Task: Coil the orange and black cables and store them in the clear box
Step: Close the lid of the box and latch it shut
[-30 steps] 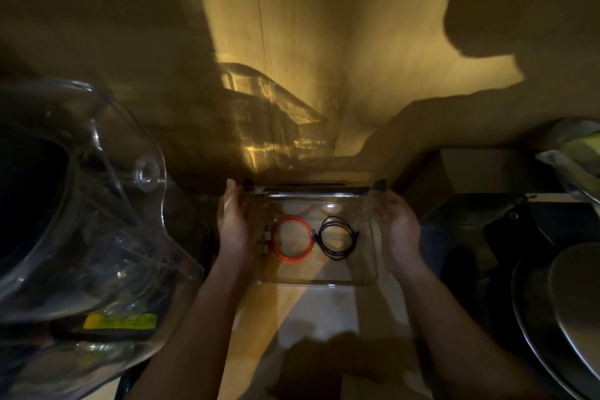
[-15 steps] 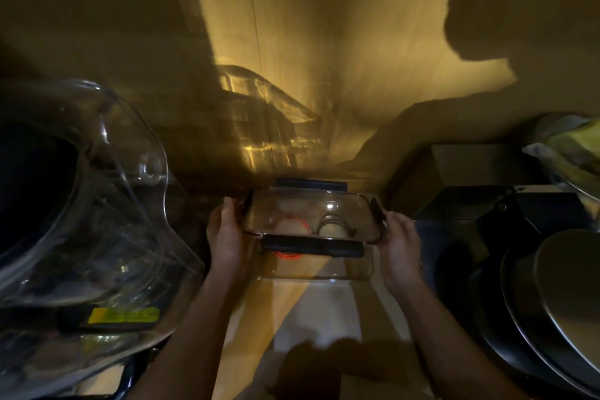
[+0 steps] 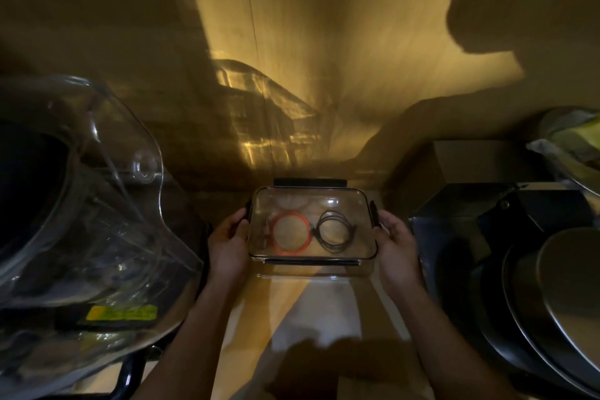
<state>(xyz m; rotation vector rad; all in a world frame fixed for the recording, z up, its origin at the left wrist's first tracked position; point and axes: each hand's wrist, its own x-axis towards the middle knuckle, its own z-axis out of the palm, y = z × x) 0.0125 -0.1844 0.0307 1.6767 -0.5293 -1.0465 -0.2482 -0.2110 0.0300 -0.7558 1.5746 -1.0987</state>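
The clear box [image 3: 313, 271] stands on the wooden surface in the middle. Its clear lid [image 3: 311, 197], with black clips, lies flat over the box. Through the lid I see the orange cable [image 3: 290, 215] coiled in a ring on the left. The black cable [image 3: 337, 249] is coiled just right of it, and the two coils touch. My left hand [image 3: 227, 245] holds the lid's left edge, thumb at the side clip. My right hand [image 3: 394, 245] holds the right edge the same way.
A big clear plastic vessel [image 3: 97, 204] with a yellow label [image 3: 123, 313] fills the left side. Dark pans [image 3: 552, 295] and a dark box [image 3: 454, 204] crowd the right. A wooden wall [image 3: 324, 58] rises close behind the box.
The lid, upright behind the open box a second ago, swung down between both hands and now lies flat on the box, covering the two coils.
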